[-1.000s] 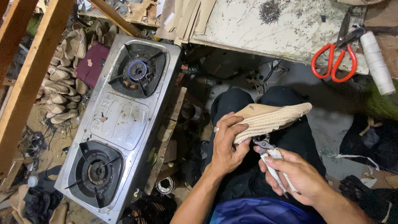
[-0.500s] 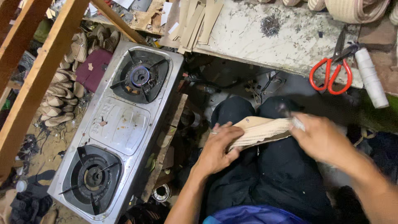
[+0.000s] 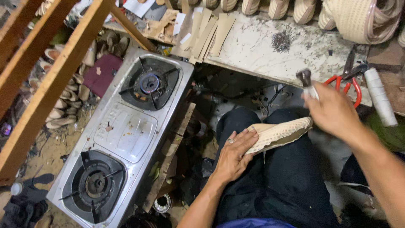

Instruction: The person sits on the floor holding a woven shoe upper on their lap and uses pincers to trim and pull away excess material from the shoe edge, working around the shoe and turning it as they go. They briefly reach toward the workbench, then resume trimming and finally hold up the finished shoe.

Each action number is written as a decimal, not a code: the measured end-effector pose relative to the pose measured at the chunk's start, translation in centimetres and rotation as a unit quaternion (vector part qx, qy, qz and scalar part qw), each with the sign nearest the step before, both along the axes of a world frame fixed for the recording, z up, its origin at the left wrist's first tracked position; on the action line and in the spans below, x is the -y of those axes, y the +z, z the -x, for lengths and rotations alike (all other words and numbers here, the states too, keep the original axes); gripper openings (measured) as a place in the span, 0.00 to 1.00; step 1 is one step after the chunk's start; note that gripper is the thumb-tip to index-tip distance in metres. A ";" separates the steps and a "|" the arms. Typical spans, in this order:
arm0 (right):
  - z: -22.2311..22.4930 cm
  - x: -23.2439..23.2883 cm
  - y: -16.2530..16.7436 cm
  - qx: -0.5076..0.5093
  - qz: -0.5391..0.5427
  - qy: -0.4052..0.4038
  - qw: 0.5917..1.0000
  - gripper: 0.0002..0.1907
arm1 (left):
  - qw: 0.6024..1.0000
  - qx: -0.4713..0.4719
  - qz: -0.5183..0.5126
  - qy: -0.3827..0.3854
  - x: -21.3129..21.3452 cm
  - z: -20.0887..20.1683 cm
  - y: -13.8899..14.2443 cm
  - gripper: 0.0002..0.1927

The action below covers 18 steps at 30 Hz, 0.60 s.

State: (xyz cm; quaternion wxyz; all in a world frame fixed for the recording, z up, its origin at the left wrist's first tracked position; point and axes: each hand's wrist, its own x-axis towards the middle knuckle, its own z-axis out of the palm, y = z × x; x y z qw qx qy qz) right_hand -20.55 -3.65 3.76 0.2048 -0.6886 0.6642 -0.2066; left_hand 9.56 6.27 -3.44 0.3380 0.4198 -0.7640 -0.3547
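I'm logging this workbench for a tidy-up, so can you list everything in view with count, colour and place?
shoe upper: one, cream woven, on the lap under both hands
pincers: one, dark metal, raised in the right hand
scissors: one, red-handled, bench top right
white roll: one, beside the scissors
tacks: small dark pile, on the bench
card strips: several, tan, bench's left end
gas stove: one, steel, two burners, on the floor at left
soles: many, pale, heaped left of the stove
wooden beams: two, upper left
left hand: flat on the upper
right hand: gripping the pincers
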 end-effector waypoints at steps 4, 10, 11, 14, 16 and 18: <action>-1.9 -9.7 -3.1 0.176 -0.153 -0.005 0.972 0.13 | 1.000 0.007 0.012 0.008 -0.1 -0.1 -0.4 0.33; -7.3 -18.7 -10.2 0.444 -0.277 -0.094 0.847 0.18 | 0.999 0.008 0.039 0.002 -0.8 0.9 -1.1 0.34; -7.8 -19.0 -10.6 0.452 -0.270 -0.102 0.844 0.19 | 0.999 0.010 0.044 0.004 -0.9 1.1 -1.2 0.34; -8.1 -18.7 -10.2 0.439 -0.275 -0.125 0.846 0.20 | 0.998 0.017 0.057 0.008 -1.6 1.5 -1.4 0.34; -7.9 -18.2 -8.8 0.339 -0.288 -0.087 0.892 0.19 | 0.997 0.022 0.074 0.011 -2.0 1.6 -1.3 0.35; -7.7 -17.9 -6.9 0.234 -0.245 -0.031 0.940 0.18 | 0.995 0.024 0.096 0.012 -2.3 1.7 -1.2 0.35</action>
